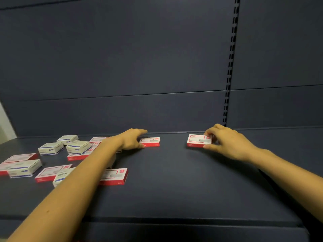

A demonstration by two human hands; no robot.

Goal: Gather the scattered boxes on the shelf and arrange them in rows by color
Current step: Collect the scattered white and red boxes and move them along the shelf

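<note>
My right hand [227,142] pinches a red and white box [196,140] by its right end, near the back of the dark shelf [174,180]. My left hand [132,139] grips the left end of another red and white box [151,142], also near the back. Several more red and white boxes, such as one [114,176] beside my left forearm, lie scattered at the left. Blue and white boxes [77,146] sit among them, some lying on top of red ones.
The shelf's dark back panel [122,110] rises right behind the two held boxes. A slotted upright [230,67] runs down the back at the right. The shelf's front edge [174,221] is close to me.
</note>
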